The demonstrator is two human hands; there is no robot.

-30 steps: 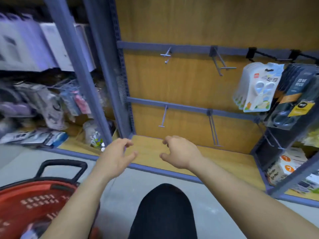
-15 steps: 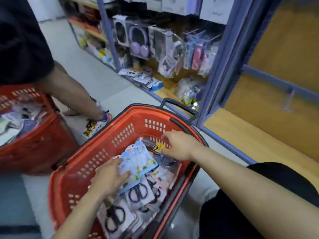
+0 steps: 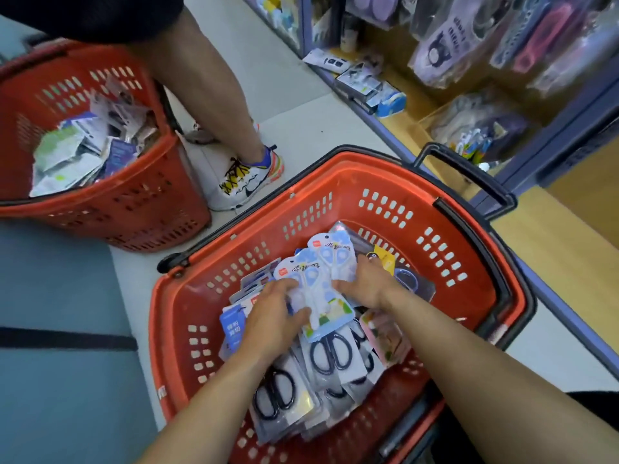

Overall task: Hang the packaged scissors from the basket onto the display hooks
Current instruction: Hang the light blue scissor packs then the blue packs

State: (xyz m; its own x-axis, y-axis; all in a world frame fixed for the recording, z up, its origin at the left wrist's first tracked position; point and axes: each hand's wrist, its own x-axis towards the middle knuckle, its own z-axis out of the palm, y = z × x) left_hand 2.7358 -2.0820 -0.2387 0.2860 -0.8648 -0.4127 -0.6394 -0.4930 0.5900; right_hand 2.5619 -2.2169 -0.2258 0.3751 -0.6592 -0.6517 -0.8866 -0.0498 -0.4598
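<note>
Your left hand (image 3: 273, 321): inside the red basket (image 3: 385, 209), with the fingers bent round the left edge of the light-blue scissors packs (image 3: 323, 296) and the thumb lying across the front.
Your right hand (image 3: 366, 284): also inside the basket, with the fingers curled on the right edge of the same packs; you hold them between both hands.
Light-blue scissors packs: near the middle of the basket, on top of the pile, top ends pointing to the basket's far wall; how many you hold, I cannot tell.
Black scissors packs (image 3: 331, 354): below your hands, toward the basket's near wall, lying overlapped.
Pink pack (image 3: 385, 336): in the basket, beside your right forearm.
Yellow-label pack (image 3: 385, 259): just beyond your right hand, toward the far wall.
Second red basket (image 3: 100, 209): left of the basket and farther away, full of packs.
Other person's shoe (image 3: 248, 182): on the floor between the two baskets.
Wooden shelf (image 3: 569, 249): right of the basket, just beside its rim.
</note>
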